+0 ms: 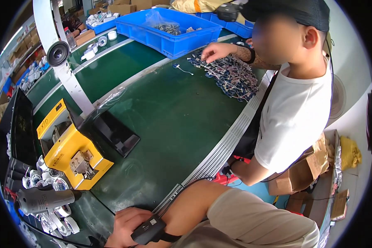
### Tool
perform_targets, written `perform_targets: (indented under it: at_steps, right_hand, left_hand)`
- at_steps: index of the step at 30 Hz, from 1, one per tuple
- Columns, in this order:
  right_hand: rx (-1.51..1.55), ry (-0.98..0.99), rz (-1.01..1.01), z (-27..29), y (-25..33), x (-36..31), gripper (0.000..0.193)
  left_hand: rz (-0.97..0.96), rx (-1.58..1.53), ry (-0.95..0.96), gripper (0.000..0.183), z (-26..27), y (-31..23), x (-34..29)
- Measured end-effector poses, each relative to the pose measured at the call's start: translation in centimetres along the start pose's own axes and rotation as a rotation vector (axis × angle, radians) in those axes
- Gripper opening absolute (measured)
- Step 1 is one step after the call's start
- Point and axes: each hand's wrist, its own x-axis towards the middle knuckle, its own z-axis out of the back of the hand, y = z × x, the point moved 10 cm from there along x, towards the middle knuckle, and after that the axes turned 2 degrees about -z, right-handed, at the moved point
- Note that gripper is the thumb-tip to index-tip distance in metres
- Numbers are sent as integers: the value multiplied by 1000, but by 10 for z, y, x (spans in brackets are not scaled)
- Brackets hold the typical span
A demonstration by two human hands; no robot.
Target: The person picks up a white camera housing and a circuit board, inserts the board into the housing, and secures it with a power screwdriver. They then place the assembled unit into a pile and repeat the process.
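Observation:
My right hand [130, 223] is at the lower edge, by the near edge of the green worktop [165, 124]. Its back faces up, and a black box-shaped device [149, 230] is strapped at the wrist. The fingers bend down out of sight, so whether they hold anything is hidden. My left hand is out of the picture. Left of my right hand are a grey cylindrical tool [45, 200] and a pile of white round parts [56, 223]. Beyond them stands a yellow bench machine [76, 153] with a metal fixture, next to a dark flat panel [115, 134].
A person in a white shirt [295, 111] sits at the right, one hand [219, 51] over a heap of small wired parts [231, 76]. A blue crate [169, 31] stands at the back. A white post [56, 53] rises at the left. Cardboard boxes [293, 175] stand low at the right.

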Motion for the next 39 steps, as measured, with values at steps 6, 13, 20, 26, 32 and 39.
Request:
perform_targets:
  at_steps: [6, 13, 20, 26, 32, 39]
  right_hand:
    - [-541, 316, 18, -27, 0, 17, 21]
    - [544, 9, 187, -6, -9, -6, 19]
    - [510, -21, 114, 25, 5, -41, 19]
    - [533, -58, 51, 41, 16, -65, 19]
    - [517, -114, -22, 63, 20, -89, 20]
    - [508, -172, -104, 75, 32, -108, 20]
  left_hand:
    - [-20, 16, -20, 27, 6, -5, -2]
    - [-29, 15, -25, 23, 2, -6, 1]
    - [-8, 8, -21, 22, 2, -3, -1]
    - [-22, 14, -23, 23, 3, -7, 3]
    - [-17, 18, -31, 24, 3, -2, 2]
    - [-17, 15, -24, 22, 2, -4, 2]
